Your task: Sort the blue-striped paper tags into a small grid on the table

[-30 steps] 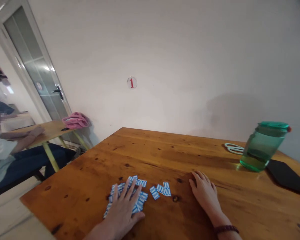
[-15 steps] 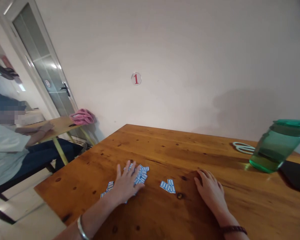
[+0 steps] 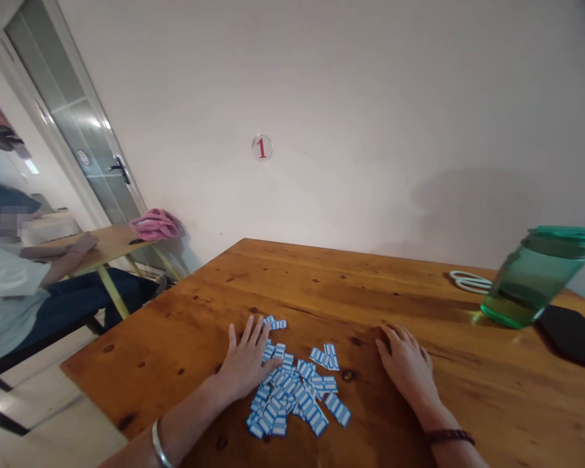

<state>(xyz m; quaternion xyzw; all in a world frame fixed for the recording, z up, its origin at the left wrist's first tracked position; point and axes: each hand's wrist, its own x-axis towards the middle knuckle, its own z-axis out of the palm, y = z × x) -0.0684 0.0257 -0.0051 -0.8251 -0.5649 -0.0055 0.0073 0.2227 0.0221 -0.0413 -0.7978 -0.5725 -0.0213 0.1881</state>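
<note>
Many small white cards with blue borders lie in a loose, overlapping pile (image 3: 285,393) on the wooden table (image 3: 331,286). My left hand (image 3: 246,361) rests at the pile's left edge, fingers spread, the thumb lying over some cards; part of the pile is hidden beneath it. A few cards (image 3: 275,323) show just past its fingertips, and a small overlapping group (image 3: 325,356) lies to the right of the pile. Farther right, my right hand (image 3: 407,364) rests palm down on the bare wood with loosely curved fingers, apart from the cards.
A green water bottle (image 3: 531,286) stands at the right, with a coiled white cable (image 3: 470,281) beside it and a dark flat object (image 3: 572,338) behind. At the left, a person (image 3: 10,292) sits at another table holding a pink cloth item (image 3: 155,224).
The cards that were mostly under and beyond my left hand now spread to its right and nearer to me. My right hand has stayed in place. The view has shifted slightly.
</note>
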